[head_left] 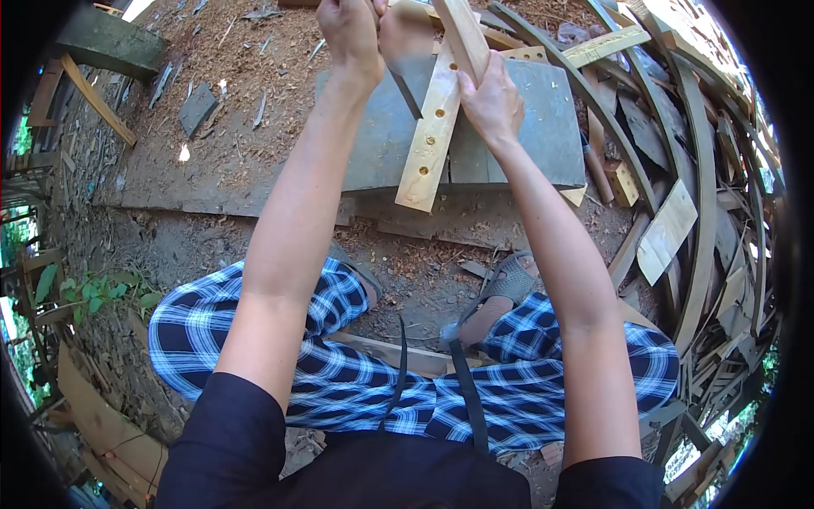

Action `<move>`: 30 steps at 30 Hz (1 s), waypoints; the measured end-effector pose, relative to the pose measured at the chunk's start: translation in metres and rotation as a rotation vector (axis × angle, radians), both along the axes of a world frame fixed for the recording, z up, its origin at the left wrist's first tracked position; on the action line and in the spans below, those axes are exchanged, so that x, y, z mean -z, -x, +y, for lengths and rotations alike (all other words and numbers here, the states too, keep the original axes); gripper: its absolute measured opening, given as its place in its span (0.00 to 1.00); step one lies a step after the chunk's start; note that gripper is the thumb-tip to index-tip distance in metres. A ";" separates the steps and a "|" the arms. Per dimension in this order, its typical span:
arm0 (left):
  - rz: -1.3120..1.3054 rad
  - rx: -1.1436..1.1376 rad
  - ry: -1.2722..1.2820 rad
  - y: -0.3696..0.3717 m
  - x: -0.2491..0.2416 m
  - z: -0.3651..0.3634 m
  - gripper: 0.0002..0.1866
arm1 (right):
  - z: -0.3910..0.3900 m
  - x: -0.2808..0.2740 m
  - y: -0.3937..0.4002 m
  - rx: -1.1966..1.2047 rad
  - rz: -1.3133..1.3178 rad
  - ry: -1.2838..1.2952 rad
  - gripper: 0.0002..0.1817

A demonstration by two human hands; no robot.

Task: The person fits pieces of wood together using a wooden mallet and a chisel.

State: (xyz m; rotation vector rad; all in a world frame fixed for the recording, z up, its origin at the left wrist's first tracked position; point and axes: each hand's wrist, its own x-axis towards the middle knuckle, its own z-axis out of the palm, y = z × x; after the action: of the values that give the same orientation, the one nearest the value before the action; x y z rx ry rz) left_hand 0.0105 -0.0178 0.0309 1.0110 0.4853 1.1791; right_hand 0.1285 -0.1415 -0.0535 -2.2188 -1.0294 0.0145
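Note:
At the top edge my left hand [349,36] is closed, its fingers partly cut off by the frame. From beside it a dark flat blade, apparently a chisel [406,92], slants down to the edge of a pale wooden board [428,148]. That board has a row of several round holes and lies on a grey block [530,127], its near end overhanging the front. My right hand [493,100] is wrapped round a squared wooden bar [462,32], which runs up out of view. A skin-coloured shape between the hands is blurred.
Wood shavings [246,59] cover the ground behind the block. Scrap boards and long curved strips [695,170] pile up at the right. A small drilled wood block [623,182] and a wooden handle [598,174] lie beside the grey block. My sandalled feet [500,293] are just in front.

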 end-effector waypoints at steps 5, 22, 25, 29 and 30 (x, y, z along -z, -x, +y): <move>0.137 -0.017 0.036 -0.009 0.002 -0.018 0.26 | -0.006 -0.008 0.004 -0.061 -0.035 0.073 0.31; 0.170 -0.139 0.083 -0.019 0.014 -0.022 0.26 | -0.001 0.000 0.003 -0.071 -0.106 0.017 0.25; 0.185 -0.116 0.047 -0.020 0.016 -0.020 0.26 | 0.002 0.006 0.001 -0.073 -0.112 -0.030 0.25; 0.174 -0.114 0.033 -0.025 0.022 -0.022 0.25 | 0.000 0.001 0.002 -0.043 -0.104 -0.007 0.25; 0.180 -0.123 0.034 -0.025 0.021 -0.022 0.25 | -0.001 0.001 0.002 -0.051 -0.102 0.010 0.26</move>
State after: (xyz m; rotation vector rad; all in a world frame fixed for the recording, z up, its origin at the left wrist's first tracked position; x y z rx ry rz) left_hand 0.0355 -0.0402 0.0096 1.0748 0.7165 1.1900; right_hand 0.1261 -0.1424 -0.0548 -2.2207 -1.1436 -0.0717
